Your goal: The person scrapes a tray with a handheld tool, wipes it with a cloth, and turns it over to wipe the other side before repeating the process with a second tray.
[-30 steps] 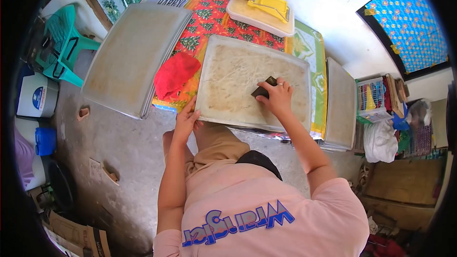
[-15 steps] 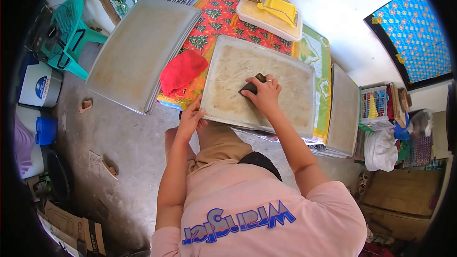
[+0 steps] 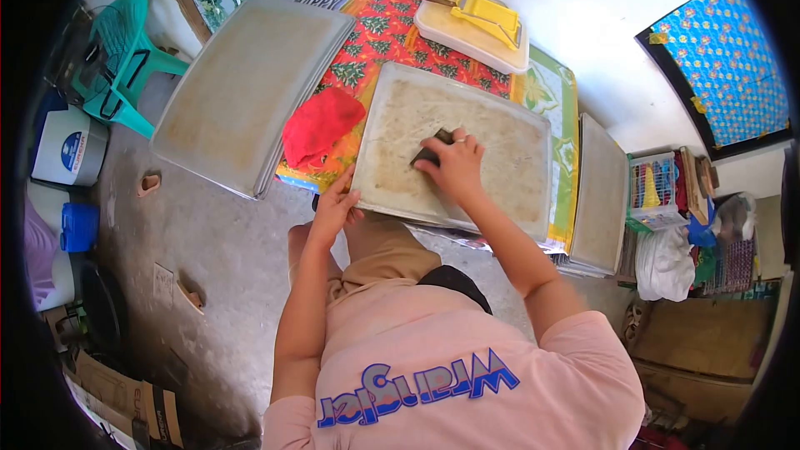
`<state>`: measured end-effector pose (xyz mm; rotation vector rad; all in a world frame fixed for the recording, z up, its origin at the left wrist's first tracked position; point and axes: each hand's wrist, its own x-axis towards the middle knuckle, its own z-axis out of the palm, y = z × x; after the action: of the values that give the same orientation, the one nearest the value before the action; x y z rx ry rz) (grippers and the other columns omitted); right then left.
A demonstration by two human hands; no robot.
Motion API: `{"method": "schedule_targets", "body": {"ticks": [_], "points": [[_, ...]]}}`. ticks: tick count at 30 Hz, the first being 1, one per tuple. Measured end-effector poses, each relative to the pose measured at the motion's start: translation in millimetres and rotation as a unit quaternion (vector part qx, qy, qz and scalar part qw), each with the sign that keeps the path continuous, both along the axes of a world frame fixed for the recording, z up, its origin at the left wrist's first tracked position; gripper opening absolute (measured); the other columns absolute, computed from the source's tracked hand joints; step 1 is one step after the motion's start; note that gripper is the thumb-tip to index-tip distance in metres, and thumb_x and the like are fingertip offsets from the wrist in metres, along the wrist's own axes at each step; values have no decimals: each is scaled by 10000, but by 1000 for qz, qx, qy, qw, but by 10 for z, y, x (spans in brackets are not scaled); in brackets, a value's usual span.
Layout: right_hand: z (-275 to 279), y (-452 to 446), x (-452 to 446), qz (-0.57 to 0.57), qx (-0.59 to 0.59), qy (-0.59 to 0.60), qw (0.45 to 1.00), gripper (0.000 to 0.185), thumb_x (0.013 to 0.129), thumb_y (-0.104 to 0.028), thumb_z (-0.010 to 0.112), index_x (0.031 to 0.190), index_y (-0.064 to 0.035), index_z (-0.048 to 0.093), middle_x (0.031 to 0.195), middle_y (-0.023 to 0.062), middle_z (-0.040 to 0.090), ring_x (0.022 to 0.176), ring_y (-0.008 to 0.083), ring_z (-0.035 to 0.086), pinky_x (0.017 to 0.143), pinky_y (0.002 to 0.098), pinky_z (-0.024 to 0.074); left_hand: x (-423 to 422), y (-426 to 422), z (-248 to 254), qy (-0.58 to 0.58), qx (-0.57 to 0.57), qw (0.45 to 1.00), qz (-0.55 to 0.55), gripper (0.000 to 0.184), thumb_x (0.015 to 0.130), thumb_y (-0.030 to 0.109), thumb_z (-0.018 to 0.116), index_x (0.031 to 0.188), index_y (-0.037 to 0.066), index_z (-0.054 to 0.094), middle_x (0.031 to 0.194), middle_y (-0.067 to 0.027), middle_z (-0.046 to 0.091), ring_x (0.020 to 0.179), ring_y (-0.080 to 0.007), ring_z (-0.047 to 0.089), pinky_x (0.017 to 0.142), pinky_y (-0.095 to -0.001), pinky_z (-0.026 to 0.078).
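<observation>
A worn, stained metal baking tray (image 3: 492,150) lies on the table in front of me. My right hand (image 3: 458,168) grips a small dark block (image 3: 432,148) and presses it on the tray's surface, left of the middle. What the block is made of I cannot make out. At the tray's near left corner, my left hand (image 3: 336,207) holds the edge, thumb on the rim and fingers partly hidden beneath. A crumpled red cloth (image 3: 321,129) lies just beyond that hand, beside the tray.
Stacked trays (image 3: 250,87) stand to the left, with more trays (image 3: 598,192) at the right. A lidded white container (image 3: 433,21) with a yellow slicer-like frame (image 3: 490,17) sits at the back of the Christmas-patterned tablecloth (image 3: 387,17). A green chair (image 3: 125,67) stands far left.
My right hand has slid slightly to the left with the dark block across the tray. My left hand stays at the corner.
</observation>
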<state>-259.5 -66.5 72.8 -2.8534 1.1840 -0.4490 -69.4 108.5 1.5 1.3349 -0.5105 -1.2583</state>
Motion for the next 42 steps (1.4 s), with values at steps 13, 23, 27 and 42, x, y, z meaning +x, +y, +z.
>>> {"method": "schedule_targets", "body": {"ticks": [13,23,27,42], "points": [[126,-685,-368,-262,95,-59,959,474,681,-497,804,1102,-305,704,1193,182,565,1165,377,483,934,523,390,4,11,35,-2,1,1000,-2,605,955,134,595,1513,141,362,899,-33,669,589,-92,587,517,-224,474],[-1,-1672,-975,-409,11,-21,912,467,694,-442,814,1124,-316,686,1260,182,540,1197,370,456,1005,531,312,1,-9,-32,17,-24,999,14,597,948,115,603,1501,109,377,884,-18,678,584,-75,578,498,-207,456],[-1,-1646,-865,-351,-24,-2,936,463,700,-445,812,1122,-304,684,1263,174,543,1169,380,470,992,526,322,-29,-19,42,29,-21,999,28,598,947,112,607,1500,110,378,904,-13,682,584,-72,577,505,-204,455],[1,-1353,-435,-283,32,-25,958,454,711,-431,805,1121,-278,686,1232,186,557,1175,379,476,958,529,351,-30,1,12,24,-22,999,19,602,953,131,606,1507,128,369,957,-28,691,581,-78,575,509,-204,453]]}}
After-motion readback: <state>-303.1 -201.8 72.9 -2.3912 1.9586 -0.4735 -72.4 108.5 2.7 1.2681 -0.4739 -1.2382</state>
